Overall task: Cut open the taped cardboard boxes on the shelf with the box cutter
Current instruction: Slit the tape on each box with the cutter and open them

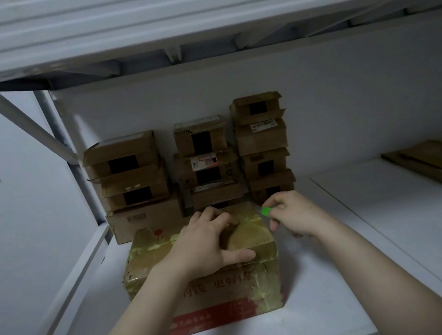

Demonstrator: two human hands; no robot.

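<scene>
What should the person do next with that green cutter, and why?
Probably draw the box cutter across the taped top of the box: the right hand holds it at the top's far right edge, and the left hand presses the box steady.

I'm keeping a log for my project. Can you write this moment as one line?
left hand: rests on box top | right hand: grips cutter at box's far right corner | shelf: more boxes stacked behind
</scene>
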